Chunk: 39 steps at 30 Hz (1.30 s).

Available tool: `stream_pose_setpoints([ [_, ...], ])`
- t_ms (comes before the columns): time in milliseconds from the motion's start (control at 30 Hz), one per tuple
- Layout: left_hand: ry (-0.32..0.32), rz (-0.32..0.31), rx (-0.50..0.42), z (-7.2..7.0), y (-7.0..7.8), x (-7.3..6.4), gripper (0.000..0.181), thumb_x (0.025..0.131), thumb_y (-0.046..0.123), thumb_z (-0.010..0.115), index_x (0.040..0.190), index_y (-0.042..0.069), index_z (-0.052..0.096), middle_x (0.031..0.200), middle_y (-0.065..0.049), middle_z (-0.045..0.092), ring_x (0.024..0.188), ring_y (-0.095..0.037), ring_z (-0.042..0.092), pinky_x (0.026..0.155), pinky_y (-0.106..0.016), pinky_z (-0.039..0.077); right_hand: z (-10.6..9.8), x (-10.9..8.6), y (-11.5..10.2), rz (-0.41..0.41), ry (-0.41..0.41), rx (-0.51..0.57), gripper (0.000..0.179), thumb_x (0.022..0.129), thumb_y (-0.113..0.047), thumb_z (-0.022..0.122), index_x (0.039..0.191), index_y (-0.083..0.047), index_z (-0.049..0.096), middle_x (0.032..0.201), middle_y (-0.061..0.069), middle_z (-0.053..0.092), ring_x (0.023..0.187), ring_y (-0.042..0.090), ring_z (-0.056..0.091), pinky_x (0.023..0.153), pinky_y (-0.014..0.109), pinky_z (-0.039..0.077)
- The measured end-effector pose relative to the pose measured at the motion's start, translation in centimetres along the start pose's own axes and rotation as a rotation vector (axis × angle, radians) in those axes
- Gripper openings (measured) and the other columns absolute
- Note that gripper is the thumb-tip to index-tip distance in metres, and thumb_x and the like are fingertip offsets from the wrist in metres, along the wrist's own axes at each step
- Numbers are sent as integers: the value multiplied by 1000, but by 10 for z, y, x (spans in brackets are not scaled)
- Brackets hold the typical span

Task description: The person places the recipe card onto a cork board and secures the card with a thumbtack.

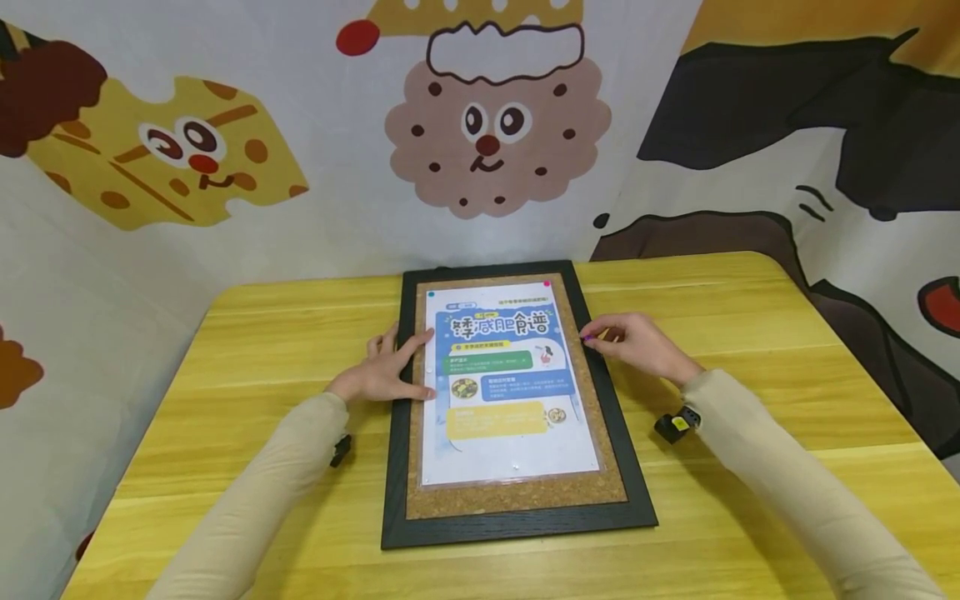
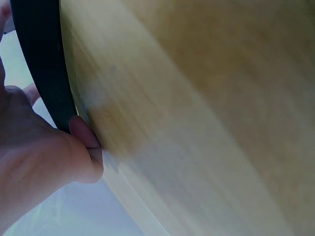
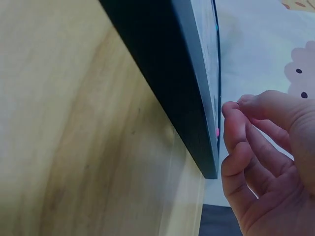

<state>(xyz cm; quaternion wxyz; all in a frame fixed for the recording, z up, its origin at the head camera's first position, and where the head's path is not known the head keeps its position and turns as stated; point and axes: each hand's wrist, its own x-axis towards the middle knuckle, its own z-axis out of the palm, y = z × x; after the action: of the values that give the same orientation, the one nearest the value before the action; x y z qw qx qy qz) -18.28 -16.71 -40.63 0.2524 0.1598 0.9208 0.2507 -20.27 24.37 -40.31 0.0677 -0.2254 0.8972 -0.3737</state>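
Observation:
A cork board with a black frame (image 1: 517, 528) lies flat on the table, bearing a printed poster (image 1: 487, 458) with blue, green and yellow blocks. A teal pushpin (image 1: 431, 293) sits at the poster's top left corner and a pinkish-red pushpin (image 1: 547, 283) at its top right. My left hand (image 1: 381, 372) rests across the frame's left side, thumb and forefinger spread onto the poster's edge. Over the frame's right side, my right hand (image 1: 637, 343) pinches a small purple pushpin (image 1: 587, 337) between thumb and forefinger. Fingertips hide most of that pin.
The yellow wood-grain table (image 1: 285, 500) extends on both sides of the board. Behind it, close to the frame's far end, hangs a white wall covering (image 1: 337, 233) with cartoon food figures. A dark wrist device (image 1: 671, 427) hangs below the right cuff.

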Motion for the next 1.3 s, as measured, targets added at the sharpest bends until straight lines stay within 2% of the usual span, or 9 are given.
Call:
stream_pose_setpoints([
  [133,1,1,-1,0,0,0,102,81,52,72,157,24,8,154,-27,-18,135,-50,-7,94,-75,22,2,6,-2,-2,-43,26,17,92,-10,66,107,-4,72,99,7,69,73,20,58,60,29,49],
  [333,3,0,-3,0,-1,0,102,81,52,72,157,24,9,154,-27,-17,135,-50,-6,94,-75,22,6,13,-4,-41,-87,21,17,91,-6,68,107,-5,72,103,5,69,80,20,57,69,33,48],
  [533,4,-11,-3,1,-2,1,102,81,53,72,157,26,9,154,-26,-17,135,-50,-6,94,-75,23,12,18,-1,-40,-89,13,16,89,-5,70,104,-7,74,100,3,67,84,20,54,71,35,45],
  [733,4,-17,-14,1,-2,2,103,80,53,72,157,26,9,155,-26,-17,136,-50,-6,94,-75,22,16,20,1,-40,-74,37,16,88,-5,71,103,-9,75,103,6,62,85,23,49,70,35,42],
  [1300,7,-20,-27,1,-2,2,103,80,53,73,157,27,9,155,-25,-18,136,-49,-7,95,-75,21,21,21,3,-47,-99,59,16,90,-7,70,103,-11,77,112,10,60,101,26,51,83,42,42],
])
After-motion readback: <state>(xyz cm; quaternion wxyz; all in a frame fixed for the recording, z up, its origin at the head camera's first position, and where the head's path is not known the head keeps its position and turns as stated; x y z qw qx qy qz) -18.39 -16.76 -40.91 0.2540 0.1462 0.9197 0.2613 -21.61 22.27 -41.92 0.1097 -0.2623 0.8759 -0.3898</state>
